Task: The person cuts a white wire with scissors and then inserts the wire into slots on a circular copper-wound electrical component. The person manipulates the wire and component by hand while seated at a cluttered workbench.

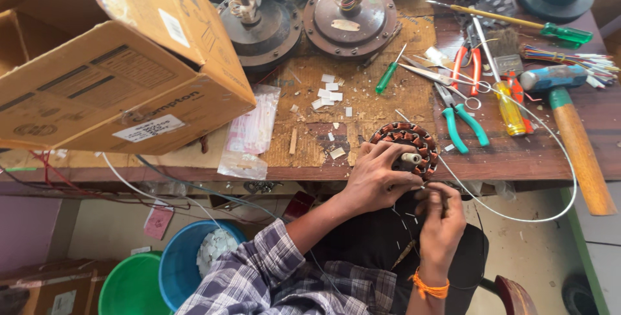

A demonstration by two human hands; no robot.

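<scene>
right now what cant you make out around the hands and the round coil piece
- Head view: near side of the wound coil ring is hidden by the left hand.
- What the right hand pinches is too small to tell; its fingers cover it.
- The white wire runs to the hands, its end lost behind them.
- The hammer handle is cut off by the right edge.
- Cardboard box contents are out of sight.

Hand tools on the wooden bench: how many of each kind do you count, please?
Screwdrivers with green or yellow plastic handles: 3
Pliers with teal or red grips: 2
Steel scissors: 1
Blue-headed hammer with wooden handle: 1
Total: 7
</scene>
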